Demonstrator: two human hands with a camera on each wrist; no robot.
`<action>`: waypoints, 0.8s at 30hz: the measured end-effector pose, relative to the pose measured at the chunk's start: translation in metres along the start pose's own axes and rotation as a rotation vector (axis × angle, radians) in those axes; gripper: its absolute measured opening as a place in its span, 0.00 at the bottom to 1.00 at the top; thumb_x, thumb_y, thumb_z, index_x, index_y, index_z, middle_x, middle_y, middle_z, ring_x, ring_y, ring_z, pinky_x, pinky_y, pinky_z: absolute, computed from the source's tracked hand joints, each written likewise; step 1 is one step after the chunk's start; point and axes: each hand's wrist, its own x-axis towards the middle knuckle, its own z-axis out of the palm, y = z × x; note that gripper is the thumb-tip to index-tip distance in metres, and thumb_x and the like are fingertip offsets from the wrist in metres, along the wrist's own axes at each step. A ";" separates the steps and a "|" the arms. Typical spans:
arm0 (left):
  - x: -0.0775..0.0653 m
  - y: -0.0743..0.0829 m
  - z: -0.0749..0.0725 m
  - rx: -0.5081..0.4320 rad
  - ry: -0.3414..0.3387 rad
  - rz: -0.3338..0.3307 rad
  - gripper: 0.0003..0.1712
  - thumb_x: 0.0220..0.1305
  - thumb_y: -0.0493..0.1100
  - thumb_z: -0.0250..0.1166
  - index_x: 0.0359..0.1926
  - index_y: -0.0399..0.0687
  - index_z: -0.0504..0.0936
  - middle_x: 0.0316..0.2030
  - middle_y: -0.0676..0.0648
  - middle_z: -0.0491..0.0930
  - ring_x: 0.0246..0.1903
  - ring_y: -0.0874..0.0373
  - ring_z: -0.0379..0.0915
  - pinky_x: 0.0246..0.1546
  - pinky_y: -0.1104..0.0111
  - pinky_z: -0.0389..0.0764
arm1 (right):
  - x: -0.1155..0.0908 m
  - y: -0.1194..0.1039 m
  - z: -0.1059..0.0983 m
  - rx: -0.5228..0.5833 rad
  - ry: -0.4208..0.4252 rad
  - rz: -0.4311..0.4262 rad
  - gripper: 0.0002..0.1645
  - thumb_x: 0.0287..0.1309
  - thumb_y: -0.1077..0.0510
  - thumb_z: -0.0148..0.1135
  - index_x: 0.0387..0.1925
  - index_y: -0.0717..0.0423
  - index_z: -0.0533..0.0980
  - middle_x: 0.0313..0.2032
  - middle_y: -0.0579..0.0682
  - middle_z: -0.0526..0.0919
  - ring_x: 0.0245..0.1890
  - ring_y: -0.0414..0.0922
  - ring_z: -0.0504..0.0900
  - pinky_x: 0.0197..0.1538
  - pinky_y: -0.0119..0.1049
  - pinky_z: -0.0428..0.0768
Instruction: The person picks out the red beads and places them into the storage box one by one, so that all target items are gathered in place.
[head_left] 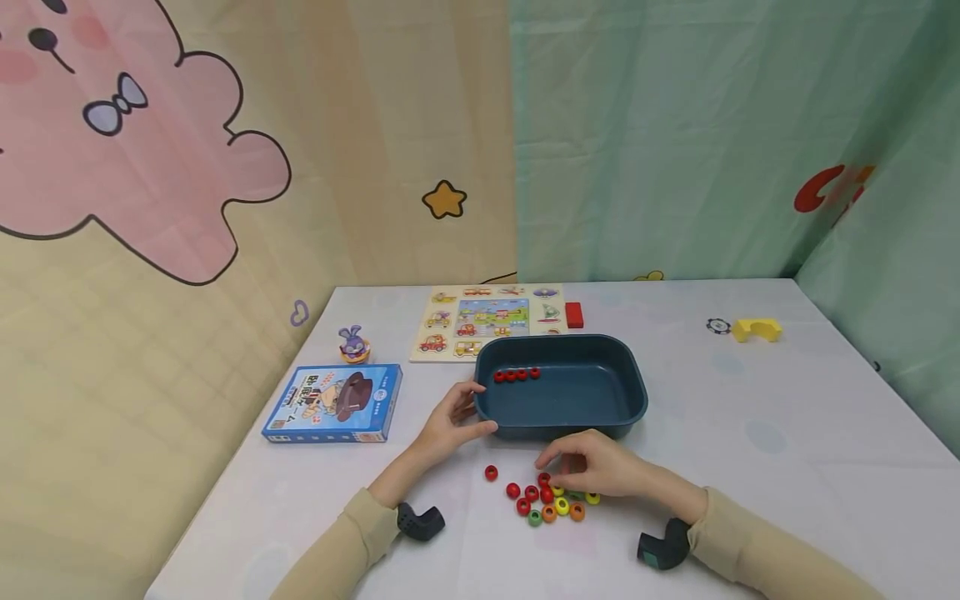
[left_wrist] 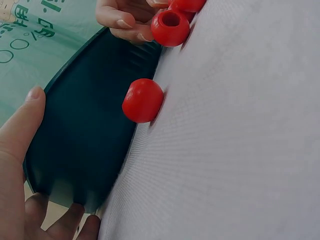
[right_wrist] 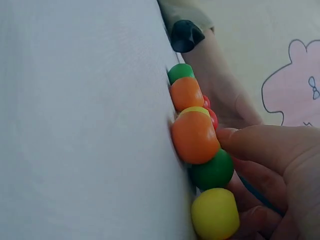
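Note:
A dark teal tray (head_left: 562, 432) stands mid-table with several red beads (head_left: 517, 375) lined up inside along its far left part. My left hand (head_left: 450, 425) holds the tray's left end, thumb at the near corner and fingers against the left side. Before the tray lies a loose group of red, orange, yellow and green beads. My right hand (head_left: 600, 467) is over this group, its thumb and bent index finger at a red bead (head_left: 544, 480); I cannot tell whether they pinch it. In the right wrist view, an orange bead (right_wrist: 195, 137) lies by the thumb.
A blue game box (head_left: 333, 404) and a purple rabbit figure (head_left: 354, 343) are on the left. Behind the tray lie a picture puzzle board (head_left: 442, 307) and a red block (head_left: 573, 315). At far right are a yellow arch block (head_left: 757, 329) and a round chip (head_left: 717, 326).

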 end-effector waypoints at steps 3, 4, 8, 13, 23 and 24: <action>0.000 0.000 0.000 -0.005 -0.001 0.018 0.35 0.48 0.50 0.68 0.55 0.45 0.64 0.65 0.45 0.54 0.60 0.53 0.57 0.57 0.62 0.65 | 0.002 0.002 0.003 -0.002 -0.017 0.014 0.14 0.51 0.51 0.64 0.42 0.45 0.77 0.32 0.36 0.79 0.23 0.33 0.71 0.24 0.25 0.73; -0.001 0.000 -0.001 -0.006 -0.002 0.023 0.35 0.48 0.49 0.68 0.55 0.45 0.64 0.65 0.44 0.54 0.60 0.52 0.57 0.57 0.61 0.65 | 0.002 0.002 0.005 -0.002 -0.017 0.016 0.14 0.51 0.51 0.63 0.41 0.45 0.78 0.32 0.35 0.79 0.24 0.33 0.71 0.24 0.25 0.73; -0.001 -0.001 -0.001 -0.005 0.002 0.018 0.33 0.49 0.49 0.68 0.55 0.47 0.65 0.65 0.45 0.54 0.60 0.53 0.58 0.57 0.61 0.65 | 0.005 0.001 0.008 -0.016 -0.001 0.015 0.12 0.52 0.53 0.63 0.40 0.45 0.78 0.34 0.35 0.80 0.27 0.33 0.72 0.28 0.26 0.75; -0.001 -0.002 -0.002 -0.010 0.000 0.002 0.33 0.49 0.47 0.68 0.55 0.48 0.65 0.65 0.46 0.54 0.60 0.55 0.58 0.57 0.62 0.64 | 0.011 -0.002 0.011 -0.074 0.016 0.056 0.11 0.51 0.51 0.63 0.39 0.43 0.78 0.32 0.32 0.79 0.28 0.32 0.72 0.30 0.26 0.75; -0.005 0.021 -0.002 -0.027 -0.045 0.008 0.33 0.52 0.42 0.66 0.56 0.37 0.62 0.65 0.38 0.51 0.61 0.48 0.55 0.59 0.56 0.61 | 0.016 -0.016 0.010 -0.137 0.052 0.118 0.11 0.47 0.51 0.66 0.36 0.44 0.78 0.31 0.33 0.78 0.29 0.33 0.74 0.31 0.26 0.75; -0.006 0.024 -0.002 -0.023 -0.048 0.008 0.33 0.52 0.43 0.66 0.56 0.37 0.62 0.65 0.38 0.51 0.60 0.48 0.56 0.58 0.55 0.61 | 0.016 -0.020 0.007 -0.143 0.056 0.114 0.11 0.47 0.51 0.66 0.36 0.44 0.78 0.31 0.33 0.78 0.28 0.33 0.74 0.30 0.26 0.75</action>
